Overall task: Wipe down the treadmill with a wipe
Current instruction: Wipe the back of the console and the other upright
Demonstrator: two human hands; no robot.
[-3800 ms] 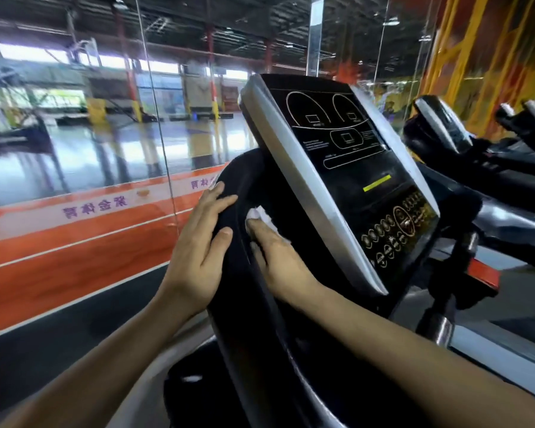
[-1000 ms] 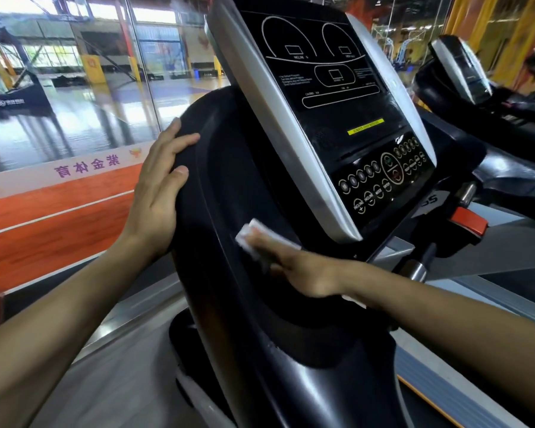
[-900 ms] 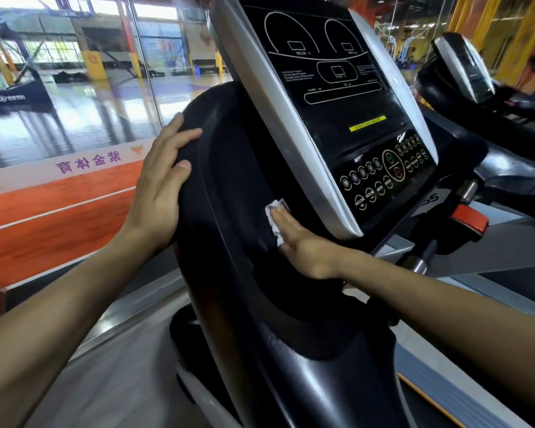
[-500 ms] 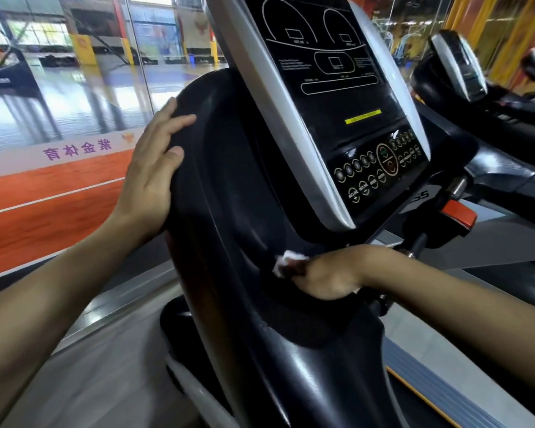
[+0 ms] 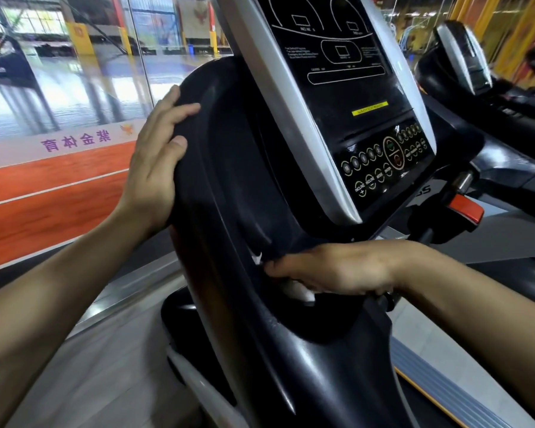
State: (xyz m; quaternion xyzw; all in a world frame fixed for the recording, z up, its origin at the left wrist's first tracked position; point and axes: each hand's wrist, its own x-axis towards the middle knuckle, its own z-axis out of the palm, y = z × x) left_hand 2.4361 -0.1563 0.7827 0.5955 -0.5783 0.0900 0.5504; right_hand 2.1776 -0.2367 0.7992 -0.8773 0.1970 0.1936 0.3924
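While the right hand (image 5: 331,267) pins the wipe (image 5: 257,257) low in the treadmill (image 5: 229,211) recess and the left hand (image 5: 155,162) lies flat on its rim, the mostly hidden wipe could bunch up and slip free

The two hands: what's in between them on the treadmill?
In the head view, only bare black plastic casing lies between the left hand and the right hand, which presses the white wipe down.
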